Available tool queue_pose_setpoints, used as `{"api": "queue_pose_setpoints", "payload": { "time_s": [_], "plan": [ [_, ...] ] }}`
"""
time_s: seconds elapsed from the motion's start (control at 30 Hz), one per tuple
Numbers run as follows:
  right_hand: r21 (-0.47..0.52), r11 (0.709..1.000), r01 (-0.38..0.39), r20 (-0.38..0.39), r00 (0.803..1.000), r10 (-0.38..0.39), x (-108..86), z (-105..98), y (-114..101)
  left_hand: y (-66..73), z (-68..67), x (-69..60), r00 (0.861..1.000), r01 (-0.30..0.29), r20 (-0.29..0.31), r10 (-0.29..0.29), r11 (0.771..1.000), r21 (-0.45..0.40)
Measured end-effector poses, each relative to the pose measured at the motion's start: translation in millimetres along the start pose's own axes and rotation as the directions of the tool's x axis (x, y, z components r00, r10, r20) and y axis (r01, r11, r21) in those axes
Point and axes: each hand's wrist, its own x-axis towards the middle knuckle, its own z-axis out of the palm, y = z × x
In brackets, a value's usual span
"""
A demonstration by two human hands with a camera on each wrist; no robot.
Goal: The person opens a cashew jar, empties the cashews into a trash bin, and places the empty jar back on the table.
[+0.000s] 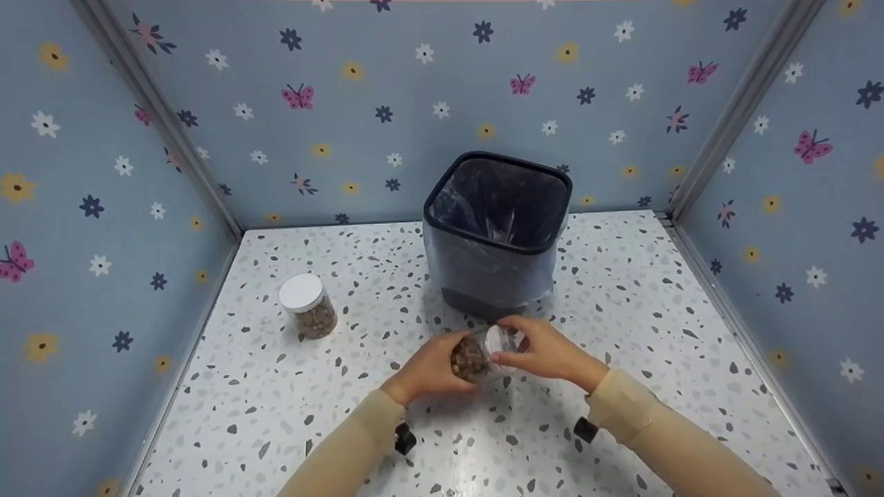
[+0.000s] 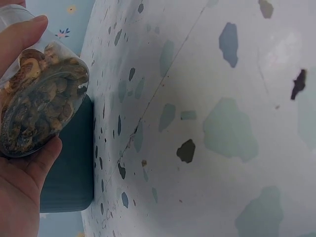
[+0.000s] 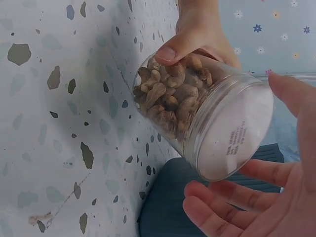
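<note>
A clear jar of brown, curved nuts that look like cashews (image 3: 170,96) is tilted on its side above the table, its white, printed end (image 3: 237,136) toward the right hand. The left hand (image 1: 434,369) grips the jar around its body near the base, thumb on one side, as the left wrist view shows. At the white end, the right hand (image 1: 549,348) curves its thumb (image 3: 289,91) and fingers around the rim. Whether the white disc is a lid or a seal under clear plastic, I cannot tell. The nuts lie inside the jar.
A dark bin (image 1: 476,300) lined with a clear bag stands just beyond the hands, its mouth facing up. To the left, a second jar of nuts (image 1: 316,319) with a white top stands upright on the speckled table (image 1: 276,407). Flower-patterned panels (image 1: 387,69) enclose three sides.
</note>
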Motion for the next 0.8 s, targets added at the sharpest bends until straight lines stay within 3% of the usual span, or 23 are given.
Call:
{"api": "queue_pose_setpoints", "payload": {
  "time_s": [0.4,0.6,0.8],
  "plan": [
    [0.048,0.998,-0.03,0.037,0.999,0.028,0.2,-1.4,0.0,-0.4,-0.5,0.1,1.0,-0.018,-0.003,0.018,1.0,-0.011],
    [0.083,0.997,0.005,0.057,0.998,-0.009,-0.3,-3.9,2.1,0.4,-0.8,-0.4,1.0,0.02,0.014,-0.02,1.0,-0.024],
    [0.075,0.996,0.053,0.064,0.996,-0.058,-2.2,-6.0,2.2,0.9,-0.5,0.1,1.0,0.006,0.016,-0.006,1.0,-0.021]
  ]
}}
